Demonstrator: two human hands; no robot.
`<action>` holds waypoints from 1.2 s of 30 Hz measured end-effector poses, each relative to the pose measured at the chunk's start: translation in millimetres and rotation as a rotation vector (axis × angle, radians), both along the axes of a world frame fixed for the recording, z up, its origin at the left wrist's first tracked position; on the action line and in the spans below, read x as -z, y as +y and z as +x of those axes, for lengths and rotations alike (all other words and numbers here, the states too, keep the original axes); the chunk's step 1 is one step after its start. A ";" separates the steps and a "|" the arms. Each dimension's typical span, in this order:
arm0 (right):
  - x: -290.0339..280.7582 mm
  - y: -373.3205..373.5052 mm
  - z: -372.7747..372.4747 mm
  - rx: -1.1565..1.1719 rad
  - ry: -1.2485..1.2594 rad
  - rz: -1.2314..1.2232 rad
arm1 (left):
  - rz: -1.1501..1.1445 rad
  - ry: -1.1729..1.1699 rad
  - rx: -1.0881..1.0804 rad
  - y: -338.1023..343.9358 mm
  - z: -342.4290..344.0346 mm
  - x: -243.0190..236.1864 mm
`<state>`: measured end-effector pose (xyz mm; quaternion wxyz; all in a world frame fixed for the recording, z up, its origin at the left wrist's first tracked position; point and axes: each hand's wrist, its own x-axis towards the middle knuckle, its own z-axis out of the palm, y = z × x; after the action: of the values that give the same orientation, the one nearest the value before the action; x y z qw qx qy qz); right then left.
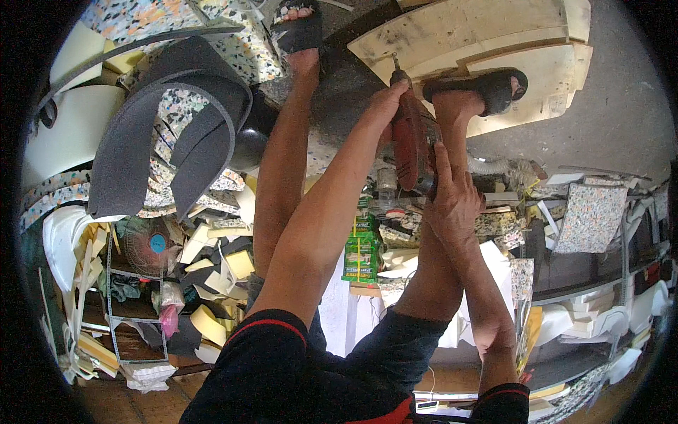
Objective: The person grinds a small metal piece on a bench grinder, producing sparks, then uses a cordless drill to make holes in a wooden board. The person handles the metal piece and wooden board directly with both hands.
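I hold a red power tool [408,145] in both hands over the grey floor, between my two legs. My left hand [387,106] grips its upper end, near the thin metal tip that points at a stack of cream foam slabs [459,32]. My right hand [452,198] wraps the tool's lower, darker end. My right foot, in a black sandal [494,88], rests on the edge of the foam slabs. My left foot, in another black sandal [296,28], stands further left.
Curved grey foam strips [176,120] lie on speckled foam sheets [240,49] at the left. Below them are a small fan [152,244], foam scraps and a wire rack. Green boxes [361,254] sit under my arms. Shelves with foam offcuts [593,212] fill the right.
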<state>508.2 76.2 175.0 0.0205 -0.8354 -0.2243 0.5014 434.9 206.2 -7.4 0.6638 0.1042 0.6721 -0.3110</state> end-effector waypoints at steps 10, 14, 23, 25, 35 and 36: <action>1.6 1.1 0.5 -0.009 0.013 -0.036 | -0.005 -0.046 -0.081 -8.7 -10.5 15.1; 1.7 0.8 1.2 -0.011 0.030 -0.046 | -0.005 -0.053 -0.090 -10.4 -12.0 15.9; 2.9 1.4 2.0 0.031 0.029 -0.022 | -0.003 -0.048 -0.058 -2.6 -5.0 10.7; 2.9 1.8 2.4 0.031 0.037 -0.034 | -0.003 -0.046 -0.051 -1.5 -4.2 10.5; 2.0 3.8 3.2 0.040 0.041 -0.022 | 0.027 -0.055 0.011 3.8 -0.1 5.2; 1.9 5.0 3.6 0.044 0.035 -0.016 | 0.041 -0.062 0.024 4.3 1.5 4.6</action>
<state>511.8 81.2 173.1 0.0286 -0.8313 -0.2016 0.5172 436.4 210.5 -11.9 0.6783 0.1354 0.6561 -0.3018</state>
